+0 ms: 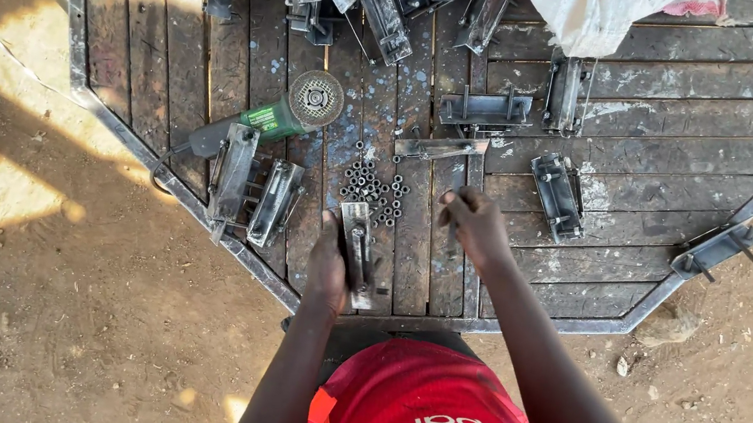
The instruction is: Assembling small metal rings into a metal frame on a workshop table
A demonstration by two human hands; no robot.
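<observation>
Weathered plank desk (pixel 658 132) on dirt ground carries my work: left hand (pixel 327 268) grips a metal bracket (pixel 358 250) at the near edge, right hand (pixel 475 224) pinches something small just right of the nuts (pixel 372 188).

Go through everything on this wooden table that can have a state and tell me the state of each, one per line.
Left hand: gripping a flat metal bracket on the table.
Right hand: fingers pinched, contents too small to tell.
Angle grinder: lying on its side, unheld.
Nuts: loose pile.
White sack: slumped at the table edge.
</observation>
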